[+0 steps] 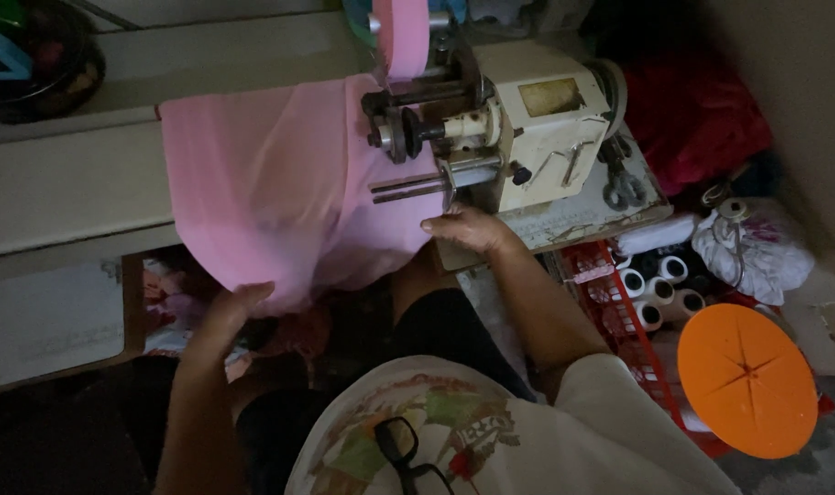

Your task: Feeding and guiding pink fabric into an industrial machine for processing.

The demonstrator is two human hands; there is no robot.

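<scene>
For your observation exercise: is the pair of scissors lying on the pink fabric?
No: the scissors lie on the sewing machine's base at its right side, well apart from the pink fabric.

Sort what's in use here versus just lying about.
In use: pink fabric sheet, cream metal sewing machine, left hand, right hand.
Lying about: orange round plastic lid, red plastic crate, white thread spools, metal scissors.

Left hand curled, apparently gripping, right hand flat, both arms extended
</scene>
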